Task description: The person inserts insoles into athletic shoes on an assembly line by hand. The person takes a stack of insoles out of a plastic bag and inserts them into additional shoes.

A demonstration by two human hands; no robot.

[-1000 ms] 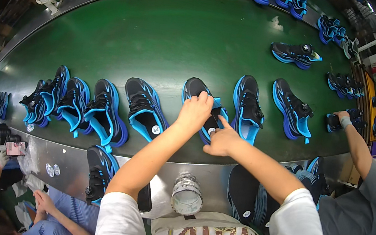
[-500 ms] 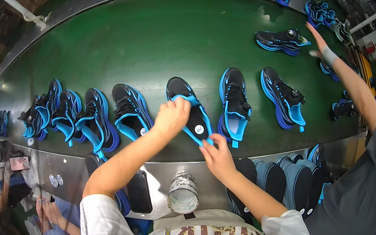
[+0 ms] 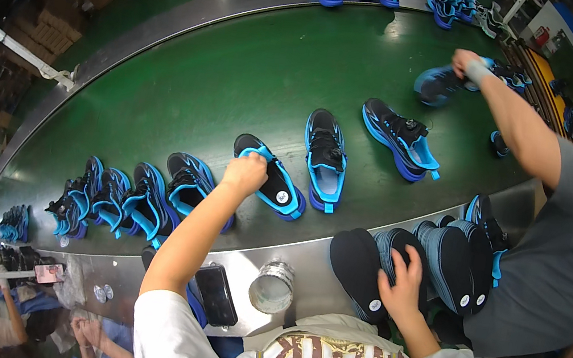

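a green conveyor belt with steel rims curves through a dim workshop. the left hand grips the heel of a black-and-blue sneaker lying on the belt. the right hand grasps stacked black insoles at the near steel edge.

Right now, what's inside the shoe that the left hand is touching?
The left hand grips the black-and-blue shoe; a black insole with a round sticker shows inside. The toe is hidden.

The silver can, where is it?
In the head view the silver can stands low in the middle on the metal ledge before the green belt, between a black phone on its left and stacked insoles on its right.
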